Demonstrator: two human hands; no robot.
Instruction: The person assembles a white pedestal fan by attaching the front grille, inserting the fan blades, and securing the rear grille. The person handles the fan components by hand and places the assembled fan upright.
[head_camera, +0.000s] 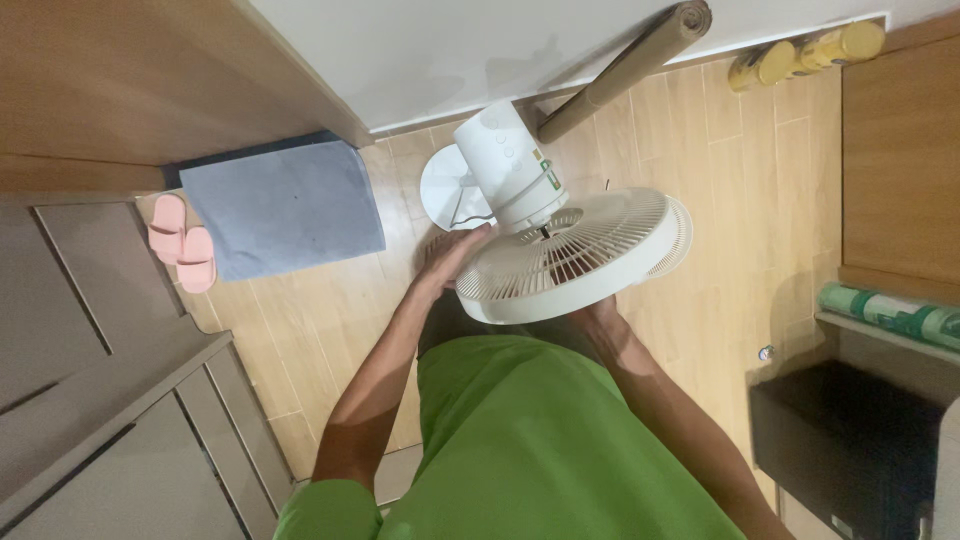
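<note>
At the lower centre of the frame a green shirt (540, 440) is seen, and from it both forearms reach up to a white fan (570, 255) in the middle of the frame. The left hand (450, 255) is laid with fingers spread against the left rim of the fan's grille, while the right hand (600, 312) is mostly hidden beneath the grille's lower edge, so its grip cannot be told. Farther off, a grey folded cloth (285, 205) and pink slippers (182, 240) lie on the wooden floor (740, 230) at the upper left, and a brown roll (625, 70) is leaned against the wall at the top.
</note>
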